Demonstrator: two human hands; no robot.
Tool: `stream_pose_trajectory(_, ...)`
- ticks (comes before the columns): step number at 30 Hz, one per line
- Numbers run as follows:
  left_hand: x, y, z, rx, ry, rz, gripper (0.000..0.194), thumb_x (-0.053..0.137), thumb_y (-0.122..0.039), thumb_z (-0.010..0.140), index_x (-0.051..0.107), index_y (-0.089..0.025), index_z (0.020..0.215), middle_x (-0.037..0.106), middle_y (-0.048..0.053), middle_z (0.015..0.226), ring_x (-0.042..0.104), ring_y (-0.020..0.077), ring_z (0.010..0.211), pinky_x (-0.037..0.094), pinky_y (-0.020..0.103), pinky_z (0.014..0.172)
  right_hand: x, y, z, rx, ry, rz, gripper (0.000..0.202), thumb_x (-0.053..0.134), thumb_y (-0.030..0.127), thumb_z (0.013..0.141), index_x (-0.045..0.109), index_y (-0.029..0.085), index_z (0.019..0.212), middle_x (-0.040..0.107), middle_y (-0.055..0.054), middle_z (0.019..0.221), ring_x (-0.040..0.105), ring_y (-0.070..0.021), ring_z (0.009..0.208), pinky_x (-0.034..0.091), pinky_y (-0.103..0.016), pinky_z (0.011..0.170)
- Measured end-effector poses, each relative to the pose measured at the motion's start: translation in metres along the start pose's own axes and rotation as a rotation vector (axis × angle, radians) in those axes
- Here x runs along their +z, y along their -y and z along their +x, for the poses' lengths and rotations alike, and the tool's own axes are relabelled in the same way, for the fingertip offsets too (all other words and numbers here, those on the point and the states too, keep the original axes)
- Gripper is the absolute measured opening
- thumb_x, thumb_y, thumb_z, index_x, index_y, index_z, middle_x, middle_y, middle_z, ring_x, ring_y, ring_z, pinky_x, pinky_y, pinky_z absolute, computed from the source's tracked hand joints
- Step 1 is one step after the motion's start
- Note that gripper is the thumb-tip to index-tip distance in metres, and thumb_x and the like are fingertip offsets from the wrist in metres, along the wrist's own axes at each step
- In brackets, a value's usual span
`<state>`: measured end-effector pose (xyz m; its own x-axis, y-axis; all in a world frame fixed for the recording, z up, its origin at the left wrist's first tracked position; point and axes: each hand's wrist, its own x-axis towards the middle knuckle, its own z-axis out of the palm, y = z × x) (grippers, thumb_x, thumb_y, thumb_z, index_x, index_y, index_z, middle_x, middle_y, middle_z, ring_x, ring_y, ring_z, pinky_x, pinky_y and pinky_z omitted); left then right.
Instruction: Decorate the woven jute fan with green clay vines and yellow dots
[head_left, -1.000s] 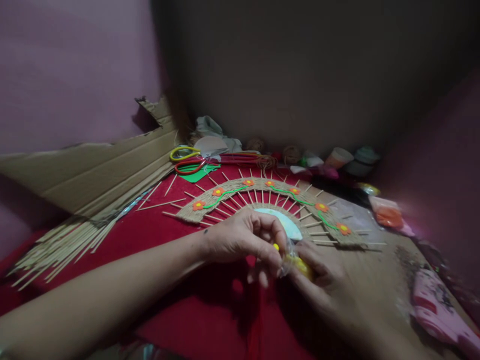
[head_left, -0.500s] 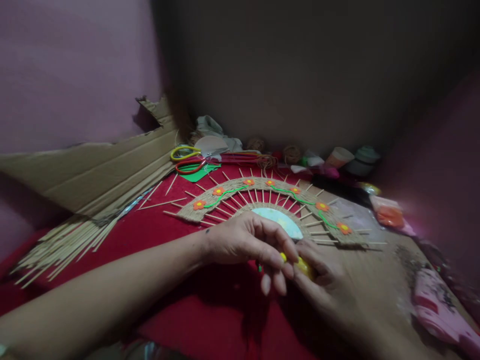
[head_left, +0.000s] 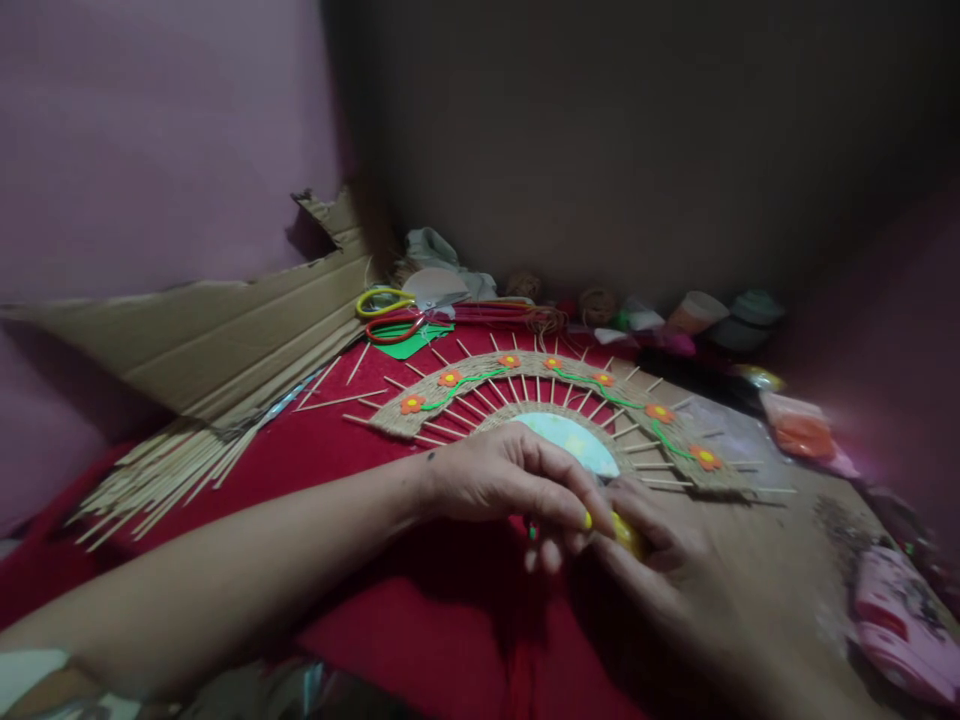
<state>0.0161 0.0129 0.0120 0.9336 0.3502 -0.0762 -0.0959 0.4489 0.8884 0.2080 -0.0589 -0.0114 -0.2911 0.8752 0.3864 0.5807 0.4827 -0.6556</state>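
Note:
My left hand (head_left: 510,480) is closed, its thumb and finger pinching a small yellow piece (head_left: 588,520), soft-looking like clay. Close beside it, my right hand (head_left: 667,560) is wrapped round a shiny yellow lump (head_left: 628,537), mostly hidden by the fingers; it may be a wrapped clay packet. Both hands meet in front of a fan-shaped wall piece (head_left: 480,385) of thin sticks woven with twine. Orange flowers (head_left: 552,363) with yellow centres and a wavy green strand decorate its outer band. A pale blue half-disc (head_left: 570,440) sits at its middle, partly behind my fingers.
On the left, cardboard (head_left: 202,340) leans above a bundle of thin sticks (head_left: 165,480). Scissors (head_left: 390,315) and green sheet (head_left: 412,343) lie behind the fan. At right are an orange packet (head_left: 802,430) and a pink tool (head_left: 900,620), on a brown board (head_left: 787,560) over red cloth (head_left: 390,610).
The whole view has shifted slightly, so the scene sits a little farther right. My hands stay together, with the left fingertips a bit closer to the yellow lump.

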Motion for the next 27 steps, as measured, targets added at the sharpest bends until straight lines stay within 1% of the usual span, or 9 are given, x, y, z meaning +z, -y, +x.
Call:
stream_pose_trajectory(6, 0.003, 0.0, 0.001, -0.028, 0.024, -0.07, 0.014, 0.072, -0.01, 0.07, 0.066, -0.011, 0.082, 0.067, 0.005, 0.076, 0.068, 0.0161, 0.064, 0.057, 0.025, 0.054, -0.001, 0.0, -0.001, -0.002, -0.024, 0.003, 0.014, 0.052, 0.022, 0.086, 0.064, 0.021, 0.078, 0.061, 0.001, 0.069, 0.059, -0.0119, 0.06, 0.046, -0.021, 0.056)
stream_pose_trajectory(10, 0.002, -0.005, -0.001, 0.023, -0.058, 0.019, 0.013, 0.071, -0.014, 0.071, 0.064, -0.012, 0.082, 0.068, 0.005, 0.073, 0.064, 0.0134, 0.053, 0.053, 0.023, 0.047, 0.001, -0.001, -0.002, 0.018, -0.015, 0.015, 0.012, 0.053, 0.023, 0.086, 0.064, 0.022, 0.08, 0.061, 0.001, 0.071, 0.06, -0.0127, 0.064, 0.046, -0.022, 0.059)
stream_pose_trajectory(14, 0.0, -0.029, -0.014, 0.152, -0.297, 0.29, 0.007, 0.065, -0.021, 0.078, 0.065, -0.013, 0.079, 0.063, 0.0, 0.06, 0.058, 0.0087, 0.045, 0.046, 0.018, 0.043, 0.002, 0.001, -0.001, 0.079, 0.012, 0.026, 0.014, 0.053, 0.022, 0.086, 0.063, 0.02, 0.076, 0.06, 0.0, 0.073, 0.058, -0.0128, 0.067, 0.045, -0.023, 0.061)
stream_pose_trajectory(17, -0.009, -0.056, -0.036, 0.172, -0.526, 0.619, 0.008, 0.066, -0.021, 0.077, 0.067, -0.013, 0.079, 0.062, -0.001, 0.059, 0.056, 0.0078, 0.049, 0.044, 0.017, 0.046, 0.002, 0.004, -0.001, 0.101, 0.004, 0.033, 0.015, 0.052, 0.021, 0.086, 0.062, 0.02, 0.074, 0.057, 0.001, 0.071, 0.057, -0.0125, 0.065, 0.044, -0.023, 0.06)
stream_pose_trajectory(18, -0.015, -0.064, -0.045, 0.171, -0.608, 0.731, 0.009, 0.067, -0.022, 0.076, 0.068, -0.014, 0.08, 0.062, -0.001, 0.06, 0.056, 0.0077, 0.051, 0.044, 0.018, 0.049, 0.002, 0.004, -0.001, 0.096, 0.006, 0.036, 0.015, 0.052, 0.021, 0.086, 0.061, 0.02, 0.073, 0.056, 0.001, 0.07, 0.056, -0.0124, 0.065, 0.044, -0.023, 0.06)
stream_pose_trajectory(20, -0.028, -0.075, -0.06, 0.088, -0.715, 0.928, 0.015, 0.067, -0.023, 0.074, 0.069, -0.014, 0.086, 0.064, 0.0, 0.063, 0.057, 0.0092, 0.056, 0.045, 0.019, 0.053, 0.002, 0.003, -0.001, 0.083, 0.006, 0.043, 0.017, 0.051, 0.021, 0.087, 0.06, 0.02, 0.072, 0.054, 0.001, 0.069, 0.055, -0.0122, 0.064, 0.043, -0.024, 0.059)
stream_pose_trajectory(23, -0.052, -0.076, -0.074, 0.033, -0.902, 1.14, 0.018, 0.066, -0.028, 0.072, 0.071, -0.016, 0.085, 0.067, 0.001, 0.072, 0.059, 0.0113, 0.064, 0.047, 0.021, 0.059, 0.002, 0.003, -0.001, 0.072, -0.004, 0.059, 0.019, 0.05, 0.023, 0.087, 0.06, 0.02, 0.071, 0.054, 0.001, 0.068, 0.054, -0.0123, 0.062, 0.043, -0.024, 0.058)
stream_pose_trajectory(25, -0.067, -0.067, -0.077, 0.002, -0.964, 1.249, 0.018, 0.064, -0.029, 0.072, 0.071, -0.017, 0.084, 0.069, 0.002, 0.078, 0.061, 0.0132, 0.071, 0.047, 0.023, 0.066, 0.002, 0.003, -0.001, 0.073, -0.001, 0.062, 0.02, 0.05, 0.023, 0.088, 0.061, 0.021, 0.072, 0.054, 0.0, 0.069, 0.055, -0.0128, 0.062, 0.043, -0.025, 0.058)
stream_pose_trajectory(27, -0.077, -0.056, -0.076, -0.027, -0.994, 1.347, 0.019, 0.063, -0.029, 0.073, 0.072, -0.016, 0.083, 0.068, 0.004, 0.081, 0.06, 0.014, 0.072, 0.046, 0.024, 0.066, 0.002, 0.003, -0.001, 0.064, 0.006, 0.06, 0.02, 0.049, 0.023, 0.088, 0.062, 0.021, 0.072, 0.055, 0.0, 0.069, 0.055, -0.0131, 0.063, 0.043, -0.025, 0.058)
